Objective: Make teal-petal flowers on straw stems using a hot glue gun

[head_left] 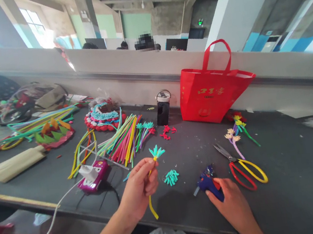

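Observation:
My left hand (142,188) pinches a pipe-cleaner flower just under its head, the thumb on the near side. Teal petals (157,152) spread at the top, and a yellow stem (152,208) hangs below my fingers. My right hand (230,196) is closed round the handle of a blue glue gun (209,184), which is low over or resting on the table; I cannot tell which. A clear glue stick pokes out of its back end. Between my hands lies a small pile of cut teal pipe-cleaner pieces (171,177). Scissors (241,165) with red and yellow handles lie beyond my right hand.
A purple power strip (94,176) with a white plug sits left of my left hand. Behind it lies a bundle of coloured pipe cleaners (121,142). Red pieces (166,132), a phone (163,112), a red bag (214,92) and finished flowers (233,138) stand or lie farther back.

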